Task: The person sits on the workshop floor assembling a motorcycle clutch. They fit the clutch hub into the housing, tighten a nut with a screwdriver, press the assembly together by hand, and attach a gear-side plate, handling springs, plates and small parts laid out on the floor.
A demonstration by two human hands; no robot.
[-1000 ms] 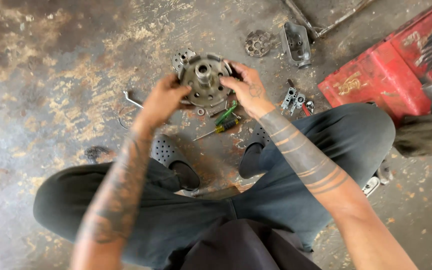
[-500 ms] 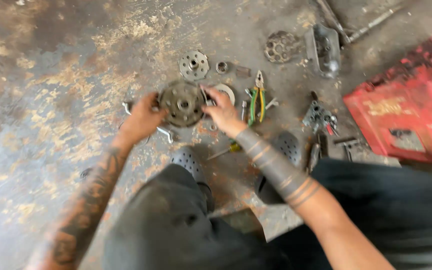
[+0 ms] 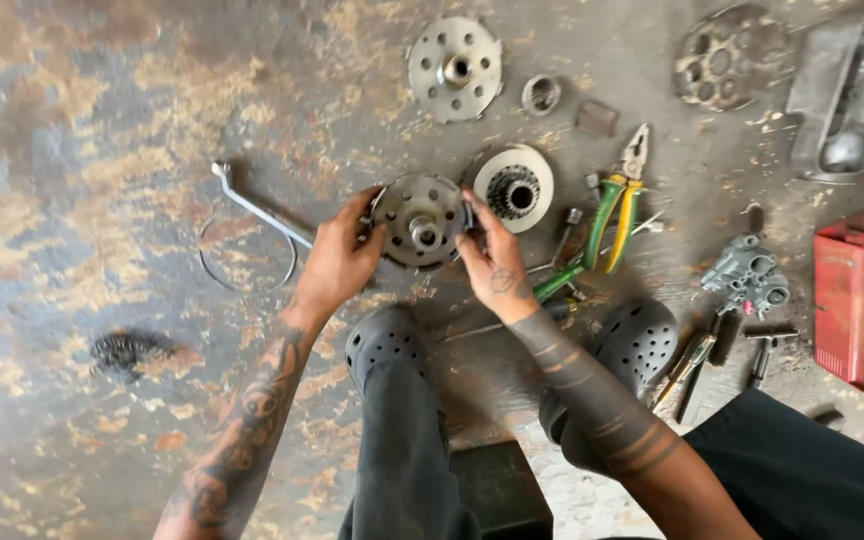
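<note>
Hub disc [image 3: 420, 220], round metal part with bolt holes and a centre boss, held just above the floor [image 3: 102, 120] between both hands, in front of the person's feet. Left hand [image 3: 337, 262] curled on its left rim, fingers closed around the edge; right hand [image 3: 492, 262] gripping the right rim, thumb on the face. Disc looks pulled out of its assembly: matching parts lie apart beyond it, so stripping seems largely done, refitting or cleaning not visibly begun. Judgement only.

Laid out: drilled plate [image 3: 455, 68] at top, small ring [image 3: 541, 94] beside it, white-faced splined disc [image 3: 514, 187] just right of the held part, pliers [image 3: 614, 205] with green and yellow grips, dark holed plate [image 3: 730, 55] top right, grey cast cover [image 3: 847, 95], small grey casting [image 3: 749, 275]. Wrench [image 3: 257, 210] and wire ring [image 3: 247, 255] to the left, coiled spring [image 3: 122, 350] lower left.

Floor is stained, rusty-looking concrete, oily and worn. Red box [image 3: 862, 300] at right edge. Workshop-type setting, daylight.
</note>
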